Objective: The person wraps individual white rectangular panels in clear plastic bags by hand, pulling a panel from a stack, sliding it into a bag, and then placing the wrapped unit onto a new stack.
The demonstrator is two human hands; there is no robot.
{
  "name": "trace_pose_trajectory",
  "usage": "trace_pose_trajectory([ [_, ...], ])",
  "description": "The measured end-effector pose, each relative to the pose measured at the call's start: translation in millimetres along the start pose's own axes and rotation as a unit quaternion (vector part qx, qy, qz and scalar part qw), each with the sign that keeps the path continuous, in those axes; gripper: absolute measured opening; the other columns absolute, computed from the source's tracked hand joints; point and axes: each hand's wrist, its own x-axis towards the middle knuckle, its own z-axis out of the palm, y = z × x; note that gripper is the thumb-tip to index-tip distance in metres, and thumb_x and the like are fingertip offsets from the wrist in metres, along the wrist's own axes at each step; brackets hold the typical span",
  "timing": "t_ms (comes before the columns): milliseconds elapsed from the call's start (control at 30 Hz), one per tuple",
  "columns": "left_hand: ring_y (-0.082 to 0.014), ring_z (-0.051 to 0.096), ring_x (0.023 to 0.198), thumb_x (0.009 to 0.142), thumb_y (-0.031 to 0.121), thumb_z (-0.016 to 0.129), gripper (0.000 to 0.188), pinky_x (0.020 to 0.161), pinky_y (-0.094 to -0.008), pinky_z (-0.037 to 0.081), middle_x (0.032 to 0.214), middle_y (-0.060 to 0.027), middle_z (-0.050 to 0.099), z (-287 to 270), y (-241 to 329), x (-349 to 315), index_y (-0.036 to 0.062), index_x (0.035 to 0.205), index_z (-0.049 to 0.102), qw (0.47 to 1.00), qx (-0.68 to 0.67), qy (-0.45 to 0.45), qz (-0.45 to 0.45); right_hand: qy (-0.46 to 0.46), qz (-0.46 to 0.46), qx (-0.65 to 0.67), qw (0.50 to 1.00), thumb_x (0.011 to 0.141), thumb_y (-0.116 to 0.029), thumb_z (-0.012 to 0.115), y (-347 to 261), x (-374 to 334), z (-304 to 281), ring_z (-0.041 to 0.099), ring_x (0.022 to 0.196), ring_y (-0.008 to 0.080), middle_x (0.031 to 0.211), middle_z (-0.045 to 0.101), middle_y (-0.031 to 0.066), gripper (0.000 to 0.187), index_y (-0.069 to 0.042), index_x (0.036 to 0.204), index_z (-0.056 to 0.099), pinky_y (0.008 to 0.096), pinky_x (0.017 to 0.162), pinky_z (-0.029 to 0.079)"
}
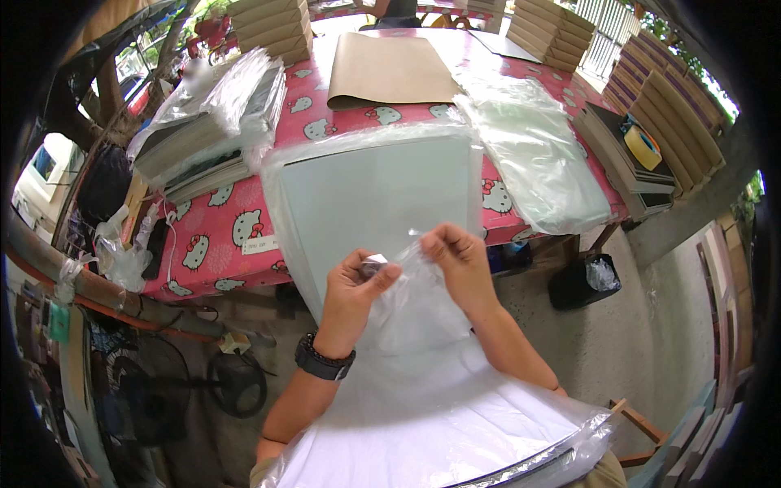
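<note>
My right hand point(457, 259) pinches the gathered edge of a clear plastic bag point(404, 285). Close on its left, my left hand point(358, 281) grips the same film between thumb and fingers. A small shiny, dark-and-silver piece point(374, 261) shows at its fingertips; its kind is unclear. Below the hands a white panel point(439, 407) in clear plastic lies across my lap. Beyond them, a pale blue-grey board point(382, 187) in a clear plastic sleeve rests on the table and slopes toward me over the front edge.
The pink patterned table point(203, 244) bears plastic-wrapped boards point(195, 154) at left, brown paper point(390, 69) at the back and clear plastic bags point(537, 146) at right. Yellow tape point(643, 148) sits on dark boards. A black bin point(573, 286) and a fan point(154, 382) stand below.
</note>
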Motion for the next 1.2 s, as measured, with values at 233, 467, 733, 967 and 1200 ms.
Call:
trace_pose_trajectory([
  [233,-0.0055,0.044,0.058,0.074,0.011,0.064,0.016,0.05,-0.0188,0.034,0.066,0.0006,0.05,-82.0,7.0,-5.8,0.0004,0.082,0.054,0.967,0.074,0.241,0.041,0.125,0.15,0.237,0.952,0.088,-0.025,0.046,-28.0,26.7,-132.8,0.045,0.044,0.0092,0.062,0.053,0.0021,0.018,-0.008,0.083,0.052,0.0202,0.038,0.037],
  [467,-0.0107,0.047,0.064,0.078,0.01,0.058,0.019,0.056,-0.023,0.039,0.079,-0.0047,0.054,-273.2,34.3,-79.0,-0.0022,0.092,0.055,0.83,0.08,0.516,0.196,0.472,-0.425,0.095,0.766,0.09,-0.016,0.032,-192.0,-46.7,-351.4,0.052,0.1,0.0299,0.102,0.052,0.023,0.032,0.013,0.095,0.045,0.0358,0.091,0.042],
  [733,-0.0159,0.05,0.087,0.082,0.012,0.052,0.026,0.075,-0.0272,0.04,0.1,-0.0095,0.053,-210.3,88.0,-62.4,-0.0025,0.103,0.05,0.797,0.279,0.454,0.286,0.468,-0.336,-0.625,0.526,0.08,-0.006,0.04,-115.9,94.3,-293.0,0.052,0.087,0.0292,0.09,0.056,0.0149,0.02,-0.001,0.093,0.055,0.0366,0.079,0.04],
  [967,-0.0117,0.051,0.081,0.078,0.005,0.058,0.018,0.072,-0.0224,0.041,0.089,-0.0028,0.052,-103.6,110.1,-20.0,0.0032,0.094,0.051,0.955,0.067,0.167,0.236,-0.023,0.082,-0.484,0.871,0.071,-0.023,0.063,38.9,150.9,-242.5,0.059,0.083,0.0271,0.089,0.062,0.0154,0.03,-0.001,0.091,0.06,0.0332,0.076,0.045],
  [1200,-0.0093,0.05,0.077,0.076,0.004,0.06,0.014,0.067,-0.0203,0.041,0.085,-0.0034,0.053,-52.7,119.8,-0.4,0.0007,0.087,0.053,0.971,0.16,0.023,0.177,0.051,-0.068,-0.33,0.94,0.075,-0.016,0.06,-36.6,121.7,-170.6,0.058,0.077,0.0154,0.08,0.062,0.0115,0.021,0.002,0.087,0.059,0.0286,0.07,0.046],
])
